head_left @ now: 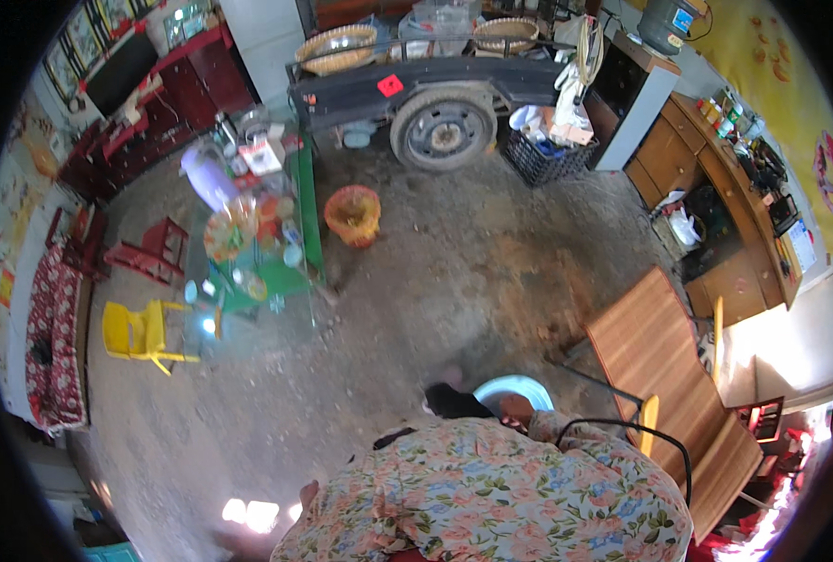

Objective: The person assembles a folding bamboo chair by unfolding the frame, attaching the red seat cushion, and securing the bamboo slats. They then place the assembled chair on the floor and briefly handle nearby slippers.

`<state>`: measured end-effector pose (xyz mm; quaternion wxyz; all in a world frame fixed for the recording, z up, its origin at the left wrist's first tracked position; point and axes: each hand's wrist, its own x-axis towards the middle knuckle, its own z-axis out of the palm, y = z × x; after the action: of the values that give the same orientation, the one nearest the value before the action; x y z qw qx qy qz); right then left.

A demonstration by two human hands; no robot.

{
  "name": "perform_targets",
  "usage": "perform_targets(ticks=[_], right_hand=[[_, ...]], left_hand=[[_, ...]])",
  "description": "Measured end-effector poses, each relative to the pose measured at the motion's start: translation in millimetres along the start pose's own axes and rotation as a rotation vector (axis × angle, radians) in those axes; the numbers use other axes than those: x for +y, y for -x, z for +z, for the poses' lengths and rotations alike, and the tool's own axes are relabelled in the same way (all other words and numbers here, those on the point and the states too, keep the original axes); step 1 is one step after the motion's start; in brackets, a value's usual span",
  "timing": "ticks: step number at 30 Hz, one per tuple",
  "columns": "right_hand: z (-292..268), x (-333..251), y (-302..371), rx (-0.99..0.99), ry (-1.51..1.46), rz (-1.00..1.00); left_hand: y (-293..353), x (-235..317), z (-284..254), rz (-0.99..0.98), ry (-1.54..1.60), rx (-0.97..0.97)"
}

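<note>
A cream shirt (529, 478) is covered with pink and blue flowers and green leaves. Pale blue is shown by the basin (512, 382) in front of it. The deck chair (649, 323) is striped in brown, with its armrests (650, 424) coloured yellow. The small chair (128, 330) is coloured bright yellow, the other chair (159, 251) dark red. The low bench (310, 211) is edged in green, and a lavender jug (207, 178) is carried on it. The sofa (56, 337) is patterned with white flowers on red. The grey floor (407, 281) is stained rusty brown.
</note>
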<state>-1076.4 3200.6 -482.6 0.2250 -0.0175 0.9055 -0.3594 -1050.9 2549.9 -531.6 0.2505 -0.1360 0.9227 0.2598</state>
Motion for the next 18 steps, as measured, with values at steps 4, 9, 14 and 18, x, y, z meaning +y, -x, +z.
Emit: perform_targets(ticks=[4, 9, 14, 18], right_hand=[[-51, 11, -47, 0.171, -0.738, 0.460], [-126, 33, -85, 0.344, -0.642, 0.389], [-158, 50, -77, 0.674, -1.150, 0.657], [-132, 81, -43, 0.579, -0.898, 0.877]], left_hand=[[-71, 117, -51, 0.072, 0.229, -0.054], [-165, 325, -103, -0.129, 0.907, -0.153], [-220, 454, -97, -0.059, 0.637, -0.241], [-295, 488, -84, 0.072, 0.414, -0.468]])
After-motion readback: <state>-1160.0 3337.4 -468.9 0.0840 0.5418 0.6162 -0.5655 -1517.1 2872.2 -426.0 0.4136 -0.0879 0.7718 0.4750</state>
